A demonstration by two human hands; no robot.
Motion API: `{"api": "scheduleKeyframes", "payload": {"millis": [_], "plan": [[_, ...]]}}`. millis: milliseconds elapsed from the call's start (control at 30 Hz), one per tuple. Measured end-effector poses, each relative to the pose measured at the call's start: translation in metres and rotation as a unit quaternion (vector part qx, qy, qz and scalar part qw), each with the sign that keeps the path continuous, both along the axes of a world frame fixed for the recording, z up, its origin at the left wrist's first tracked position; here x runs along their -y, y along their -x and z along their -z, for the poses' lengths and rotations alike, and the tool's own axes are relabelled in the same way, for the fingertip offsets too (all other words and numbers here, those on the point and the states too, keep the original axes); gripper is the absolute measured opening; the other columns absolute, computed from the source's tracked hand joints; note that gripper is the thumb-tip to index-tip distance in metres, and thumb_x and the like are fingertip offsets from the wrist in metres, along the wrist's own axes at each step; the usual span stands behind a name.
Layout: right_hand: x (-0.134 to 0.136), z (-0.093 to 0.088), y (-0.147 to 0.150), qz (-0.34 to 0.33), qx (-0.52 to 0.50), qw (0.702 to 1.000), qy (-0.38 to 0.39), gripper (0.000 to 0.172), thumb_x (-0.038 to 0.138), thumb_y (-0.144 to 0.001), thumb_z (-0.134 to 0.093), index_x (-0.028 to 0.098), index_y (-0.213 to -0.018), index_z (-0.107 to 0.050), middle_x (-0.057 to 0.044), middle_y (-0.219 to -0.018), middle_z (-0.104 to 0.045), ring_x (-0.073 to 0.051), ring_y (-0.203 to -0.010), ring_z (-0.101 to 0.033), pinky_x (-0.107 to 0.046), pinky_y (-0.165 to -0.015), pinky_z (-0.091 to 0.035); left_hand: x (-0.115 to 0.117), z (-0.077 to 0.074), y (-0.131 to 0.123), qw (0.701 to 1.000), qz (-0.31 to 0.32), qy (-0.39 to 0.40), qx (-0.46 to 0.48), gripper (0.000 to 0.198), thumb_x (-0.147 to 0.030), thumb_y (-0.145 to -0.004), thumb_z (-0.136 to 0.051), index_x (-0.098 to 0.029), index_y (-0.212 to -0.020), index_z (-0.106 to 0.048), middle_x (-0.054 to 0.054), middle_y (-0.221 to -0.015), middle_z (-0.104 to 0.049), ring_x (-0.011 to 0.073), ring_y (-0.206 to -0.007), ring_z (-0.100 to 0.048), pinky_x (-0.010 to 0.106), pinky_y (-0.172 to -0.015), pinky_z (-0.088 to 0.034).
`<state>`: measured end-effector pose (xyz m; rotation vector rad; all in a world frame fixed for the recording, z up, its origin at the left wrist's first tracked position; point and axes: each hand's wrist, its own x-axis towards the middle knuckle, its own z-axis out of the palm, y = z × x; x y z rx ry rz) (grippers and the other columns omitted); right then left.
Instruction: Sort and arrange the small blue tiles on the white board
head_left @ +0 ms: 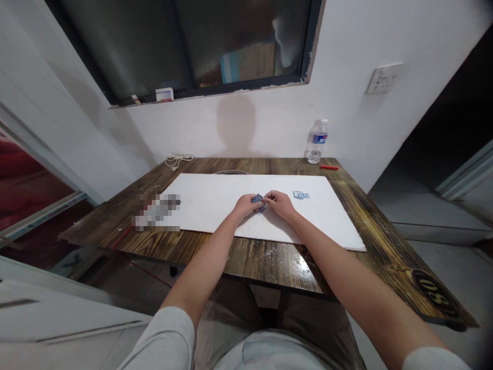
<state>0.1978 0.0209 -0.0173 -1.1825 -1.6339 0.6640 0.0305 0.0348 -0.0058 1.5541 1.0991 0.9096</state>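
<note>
Over a white board (215, 203), my left hand (245, 205) is closed around a small dark blue patterned flat piece (257, 198). It looks like a grid of little blue shapes; its exact kind is too small to tell. My right hand (280, 203) meets it from the right, thumb and fingertips pinched at the piece's edge. More blue shapes show just below the fingertips. To the right of my right hand, a few small blue-outlined flat pieces (301, 195) lie together on the board.
The board rests on a dark wooden table (265, 262). At its back stand a water bottle (318, 143) and a red pen-like stick (329, 167); a white cord (179, 160) lies back left. Blurred items sit at left. A round number plate (435, 293) is at the right corner.
</note>
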Motion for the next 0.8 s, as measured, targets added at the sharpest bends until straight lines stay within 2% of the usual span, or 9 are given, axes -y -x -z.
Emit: {"api": "scheduleKeyframes", "payload": {"millis": [233, 433, 600, 800], "plan": [[0.000, -0.004, 0.002, 0.034, -0.010, 0.999, 0.006, 0.017, 0.035, -0.074, -0.059, 0.020, -0.072, -0.066, -0.001, -0.070, -0.067, -0.017, -0.068, -0.057, -0.029, -0.067, -0.042, 0.007, -0.006, -0.006, 0.990, -0.012, 0.068, 0.121, 0.029, -0.035, -0.067, -0.078, -0.012, -0.071, -0.061, -0.001, -0.055, -0.054, 0.0075, -0.049, -0.047, 0.021, -0.050, -0.038], [-0.001, -0.003, 0.000, 0.053, -0.047, 0.997, 0.018, 0.021, 0.040, -0.072, -0.061, 0.021, -0.070, -0.067, -0.002, -0.069, -0.067, -0.017, -0.066, -0.057, -0.030, -0.066, -0.042, 0.009, -0.010, -0.004, 0.988, -0.022, 0.090, 0.126, 0.031, -0.036, -0.067, -0.079, -0.012, -0.077, -0.063, -0.003, -0.050, -0.050, 0.0066, -0.045, -0.045, 0.021, -0.048, -0.038], [-0.002, -0.001, 0.000, 0.031, -0.056, 0.997, 0.032, 0.029, 0.049, -0.067, -0.066, 0.021, -0.072, -0.065, -0.001, -0.066, -0.064, -0.016, -0.062, -0.054, -0.028, -0.061, -0.041, 0.006, -0.008, -0.002, 0.990, -0.041, 0.077, 0.111, 0.030, -0.036, -0.067, -0.078, -0.012, -0.077, -0.063, -0.001, -0.052, -0.054, 0.0068, -0.044, -0.046, 0.020, -0.047, -0.038], [0.000, -0.002, 0.001, 0.027, -0.054, 0.997, 0.049, 0.036, 0.055, -0.060, -0.070, 0.020, -0.060, -0.058, 0.002, -0.054, -0.055, -0.013, -0.053, -0.046, -0.026, -0.052, -0.035, 0.006, -0.009, -0.002, 0.990, -0.027, 0.081, 0.109, 0.031, -0.036, -0.066, -0.079, -0.012, -0.076, -0.064, -0.001, -0.053, -0.055, 0.0069, -0.046, -0.047, 0.020, -0.048, -0.038]]}}
